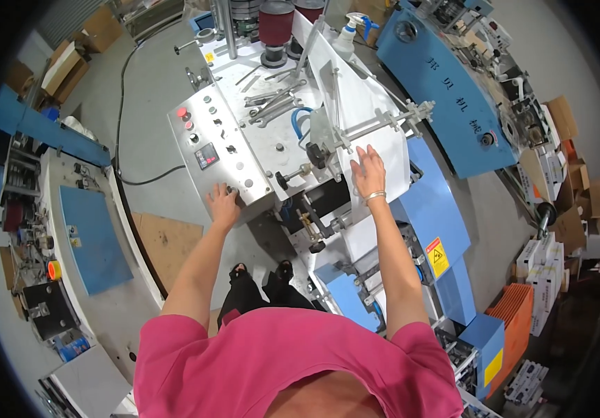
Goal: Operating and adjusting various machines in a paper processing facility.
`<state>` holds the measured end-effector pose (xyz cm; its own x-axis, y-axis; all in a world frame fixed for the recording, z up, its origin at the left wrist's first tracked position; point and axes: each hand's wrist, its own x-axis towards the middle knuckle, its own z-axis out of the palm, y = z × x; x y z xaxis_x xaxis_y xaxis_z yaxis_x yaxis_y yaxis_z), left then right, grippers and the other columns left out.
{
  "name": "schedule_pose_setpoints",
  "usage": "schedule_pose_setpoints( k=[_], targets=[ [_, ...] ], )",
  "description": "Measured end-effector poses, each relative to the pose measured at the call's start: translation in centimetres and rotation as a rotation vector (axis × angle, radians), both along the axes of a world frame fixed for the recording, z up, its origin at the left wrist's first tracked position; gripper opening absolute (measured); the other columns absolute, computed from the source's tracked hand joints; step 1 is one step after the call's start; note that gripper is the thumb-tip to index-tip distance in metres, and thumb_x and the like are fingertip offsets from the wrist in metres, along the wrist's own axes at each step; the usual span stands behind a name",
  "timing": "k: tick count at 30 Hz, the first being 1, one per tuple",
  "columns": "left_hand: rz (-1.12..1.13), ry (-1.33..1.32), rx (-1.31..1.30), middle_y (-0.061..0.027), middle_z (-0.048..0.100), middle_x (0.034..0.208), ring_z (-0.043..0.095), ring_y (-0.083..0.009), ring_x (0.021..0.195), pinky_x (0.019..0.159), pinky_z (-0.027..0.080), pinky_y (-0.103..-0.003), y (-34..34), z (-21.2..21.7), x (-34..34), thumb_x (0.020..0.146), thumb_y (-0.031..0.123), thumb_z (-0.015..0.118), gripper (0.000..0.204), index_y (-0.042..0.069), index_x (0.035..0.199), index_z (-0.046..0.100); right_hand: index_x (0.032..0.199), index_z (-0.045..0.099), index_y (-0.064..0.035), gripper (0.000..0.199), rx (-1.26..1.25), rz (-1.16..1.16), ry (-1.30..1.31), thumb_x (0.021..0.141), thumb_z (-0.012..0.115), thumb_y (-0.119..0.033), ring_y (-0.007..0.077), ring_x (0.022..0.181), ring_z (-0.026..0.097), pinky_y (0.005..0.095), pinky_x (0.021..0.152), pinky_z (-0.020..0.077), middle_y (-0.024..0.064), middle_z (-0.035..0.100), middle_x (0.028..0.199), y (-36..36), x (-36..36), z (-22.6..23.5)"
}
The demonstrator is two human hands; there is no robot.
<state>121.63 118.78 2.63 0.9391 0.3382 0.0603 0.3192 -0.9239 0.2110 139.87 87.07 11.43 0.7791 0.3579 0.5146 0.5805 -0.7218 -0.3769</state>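
My left hand (222, 204) is at the near edge of a silver control panel (187, 150), fingers stretched out beside a small knob; it grips nothing that I can see. The panel carries red buttons, several dark switches and a small lit display (206, 156). My right hand (369, 173) lies with fingers apart on a white sheet (397, 164) that runs through the machine. Just beyond its fingertips, a metal rod with clamps (373, 128) crosses over the sheet. A black knob (316, 155) sits left of that hand.
Wrenches (272, 108) lie on the machine top near a spray bottle (346, 36). Dark red rollers (276, 26) stand at the back. Blue machine housings (446, 90) rise to the right, with orange crates (512, 317) and cartons nearer. Cardboard (167, 244) and a black cable lie on the floor at left.
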Motion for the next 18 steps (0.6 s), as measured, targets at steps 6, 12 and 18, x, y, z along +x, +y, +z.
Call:
schedule_pose_setpoints(
  k=[6, 12, 18],
  targets=[
    [0.019, 0.009, 0.001, -0.0132, 0.040, 0.113, 0.028, -0.0306, 0.114, 0.090, 0.019, -0.051, -0.1, 0.3, -0.1, 0.059, 0.005, 0.051, 0.032, 0.009, 0.089, 0.060, 0.102, 0.053, -0.0055, 0.035, 0.047, -0.057, 0.043, 0.070, 0.060, -0.017, 0.0348, 0.098, 0.044, 0.0394, 0.083, 0.0361, 0.0206, 0.047, 0.107, 0.6, -0.3, 0.6],
    [0.006, -0.002, 0.044, -0.0132, 0.039, 0.113, 0.028, -0.0299, 0.114, 0.090, 0.021, -0.050, -0.6, -0.9, -0.5, 0.058, 0.005, 0.053, 0.036, 0.006, 0.094, 0.057, 0.102, 0.053, -0.0055, 0.034, 0.030, -0.042, 0.039, 0.071, 0.059, -0.018, 0.0350, 0.098, 0.044, 0.0392, 0.083, 0.0355, 0.0208, 0.047, 0.107, 0.0, -0.6, 0.4],
    [-0.003, -0.080, -0.001, -0.0139, 0.038, 0.116, 0.029, -0.0314, 0.113, 0.088, 0.024, -0.049, -0.3, -0.5, -0.9, 0.057, 0.004, 0.052, 0.040, 0.006, 0.097, 0.054, 0.102, 0.053, -0.0060, 0.036, 0.037, -0.043, 0.074, 0.069, 0.061, -0.018, 0.0354, 0.097, 0.044, 0.0385, 0.083, 0.0359, 0.0205, 0.048, 0.105, 0.5, -0.4, 0.9]
  ],
)
